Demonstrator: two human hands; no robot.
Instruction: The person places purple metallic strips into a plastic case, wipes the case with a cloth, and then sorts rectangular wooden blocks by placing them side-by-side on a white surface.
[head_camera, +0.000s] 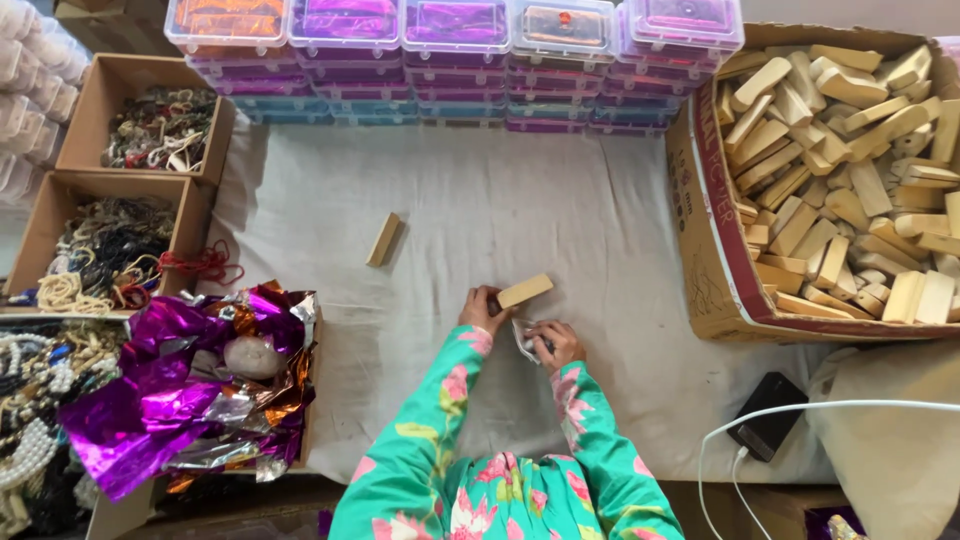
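Observation:
My left hand (482, 309) grips a pale wooden block (524, 291) by its left end, holding it just above the white cloth. Close beside it, my right hand (553, 342) pinches a small crumpled piece of silver foil (524, 338) right under the block. Both arms wear green floral sleeves. A second wooden block (383, 240) lies alone on the cloth, further away to the left.
A big cardboard box (705, 250) full of wooden blocks stands on the right. Stacked clear plastic cases (455, 60) line the far edge. Boxes of beads (160, 130) and a heap of purple foil sheets (180, 390) sit left. A black phone (767, 415) with a white cable lies at right front.

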